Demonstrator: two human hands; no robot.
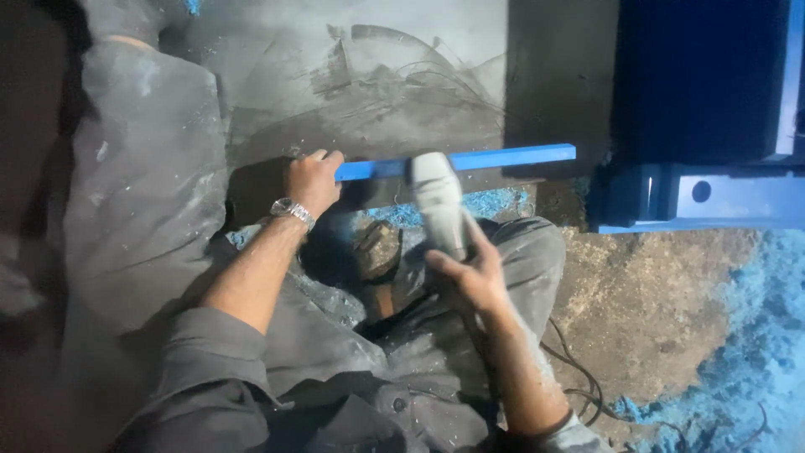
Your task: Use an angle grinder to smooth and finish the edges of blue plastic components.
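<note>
Left hand (312,180) clamped on smooth blue bar (457,161), right hand (470,273) around a grey, perhaps powered, tool (438,201).

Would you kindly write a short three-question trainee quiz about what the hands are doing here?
1. True or false: the left hand grips one end of the blue bar.
2. Which hand holds the grey power tool?
3. What is on the left wrist: A) glove, B) wristwatch, C) tape?

Key: 1 true. 2 the right hand. 3 B.
</note>
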